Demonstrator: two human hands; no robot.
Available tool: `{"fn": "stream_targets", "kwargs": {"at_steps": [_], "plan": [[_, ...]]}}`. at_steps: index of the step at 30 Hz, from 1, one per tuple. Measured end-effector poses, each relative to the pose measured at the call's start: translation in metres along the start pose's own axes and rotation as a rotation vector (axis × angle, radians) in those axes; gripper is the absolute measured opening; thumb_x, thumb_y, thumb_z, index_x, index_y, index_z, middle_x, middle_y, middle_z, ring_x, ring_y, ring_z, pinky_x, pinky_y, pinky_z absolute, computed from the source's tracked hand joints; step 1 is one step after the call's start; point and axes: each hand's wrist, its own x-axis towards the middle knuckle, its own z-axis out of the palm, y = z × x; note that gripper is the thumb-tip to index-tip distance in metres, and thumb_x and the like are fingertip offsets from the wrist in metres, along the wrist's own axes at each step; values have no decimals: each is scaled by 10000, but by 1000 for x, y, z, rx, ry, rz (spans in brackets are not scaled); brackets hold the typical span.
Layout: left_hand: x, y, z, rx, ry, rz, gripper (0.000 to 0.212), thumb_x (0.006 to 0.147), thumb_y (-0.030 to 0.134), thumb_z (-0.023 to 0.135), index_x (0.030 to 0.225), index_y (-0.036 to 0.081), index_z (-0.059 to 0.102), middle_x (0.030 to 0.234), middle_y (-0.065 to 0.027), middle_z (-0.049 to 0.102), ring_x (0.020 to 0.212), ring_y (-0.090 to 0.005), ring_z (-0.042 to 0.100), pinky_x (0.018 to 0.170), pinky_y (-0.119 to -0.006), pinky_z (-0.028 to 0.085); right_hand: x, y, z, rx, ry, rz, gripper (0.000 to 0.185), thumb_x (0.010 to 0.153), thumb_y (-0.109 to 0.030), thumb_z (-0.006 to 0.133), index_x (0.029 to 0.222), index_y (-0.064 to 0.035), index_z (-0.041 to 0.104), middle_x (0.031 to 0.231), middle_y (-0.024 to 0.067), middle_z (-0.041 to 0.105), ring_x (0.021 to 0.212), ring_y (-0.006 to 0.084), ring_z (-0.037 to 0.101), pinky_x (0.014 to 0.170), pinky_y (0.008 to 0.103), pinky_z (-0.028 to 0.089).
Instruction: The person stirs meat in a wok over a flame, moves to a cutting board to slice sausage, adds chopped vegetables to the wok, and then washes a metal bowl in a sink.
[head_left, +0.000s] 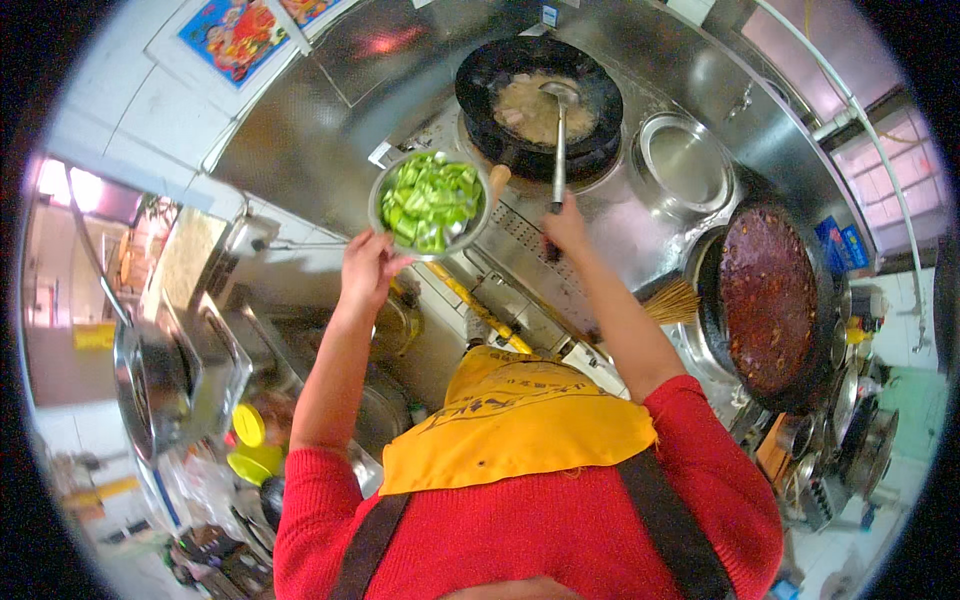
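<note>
My left hand (369, 266) grips the near rim of a metal bowl (376, 217) filled with chopped green peppers (429, 201). The bowl is held up, left of and nearer than a black wok (472, 94). Bubbling, pale brown liquid (525, 101) with pieces of food lies in the wok. My right hand (568, 227) is closed around the dark handle of a metal cooking ladle (560, 142), whose head rests in the liquid. The wok's wooden handle (499, 178) points towards me, partly behind the bowl.
Right of the wok stands a round metal pot (686, 161) with liquid. Further right is a big dark pan of red-brown sauce with bits in it (769, 300), beside a straw brush (673, 301). A yellow pipe (472, 300) runs along the stove front. Metal trays (225, 337) stand at left.
</note>
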Motion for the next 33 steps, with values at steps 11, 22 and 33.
{"fn": "stream_targets", "kwargs": {"at_steps": [11, 22, 33], "plan": [[279, 1, 88, 369, -293, -31, 164, 817, 31, 520, 922, -92, 541, 814, -158, 608, 654, -245, 634, 576, -329, 582, -87, -31, -51, 285, -80, 194, 166, 862, -164, 547, 920, -47, 446, 591, 41, 455, 391, 124, 429, 325, 280, 352], [360, -13, 212, 1448, -357, 1096, 192, 696, 167, 593, 747, -17, 613, 769, -201, 616, 705, -380, 594, 692, -471, 481, -102, -35, -20, 471, 16, 238, 266, 883, -174, 553, 1067, -23, 435, 608, 30, 456, 412, 115, 407, 369, 269, 346], [358, 43, 202, 1195, -394, 1382, 155, 749, 109, 544, 827, -17, 590, 934, -187, 568, 801, -362, 560, 734, -422, 481, -144, -96, -80, -87, -82, 289, 443, 881, -205, 540, 1262, -28, 397, 561, 53, 481, 407, 114, 477, 359, 285, 377]]}}
